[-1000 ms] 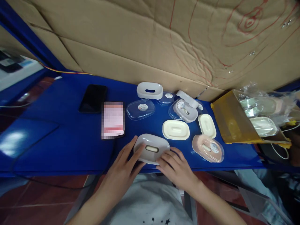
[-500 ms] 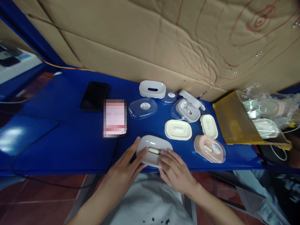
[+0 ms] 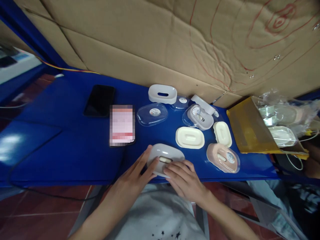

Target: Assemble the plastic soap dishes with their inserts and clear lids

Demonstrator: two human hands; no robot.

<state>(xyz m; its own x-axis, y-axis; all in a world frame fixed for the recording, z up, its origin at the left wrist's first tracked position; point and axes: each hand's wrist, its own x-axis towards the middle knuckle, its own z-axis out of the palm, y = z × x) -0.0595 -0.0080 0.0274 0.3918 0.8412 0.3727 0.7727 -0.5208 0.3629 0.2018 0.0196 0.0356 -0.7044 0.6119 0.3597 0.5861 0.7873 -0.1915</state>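
Note:
A grey oval soap dish (image 3: 166,150) lies at the table's front edge, a cream piece showing through its middle slot. My left hand (image 3: 135,175) grips its left end, with fingers along the rim and near the slot. From the right, my right hand (image 3: 187,180) has its fingers bent over the dish's lower right side, covering that part. Just beyond are a cream soap tray (image 3: 190,137) and a second cream tray (image 3: 223,134). A pink soap dish (image 3: 222,157) with a clear cover and round label sits to the right.
Farther back stand a grey dish with a slot (image 3: 162,94), a clear lid (image 3: 152,115) and a grey dish (image 3: 203,120) among clear lids. At left lie a black phone (image 3: 100,100) and a blurred-screen phone (image 3: 122,125). A cardboard box (image 3: 246,131) of wrapped dishes borders the right.
My right fingers have slid left over the grey soap dish, nearer its slot. My left hand keeps its hold, and the dish has barely moved.

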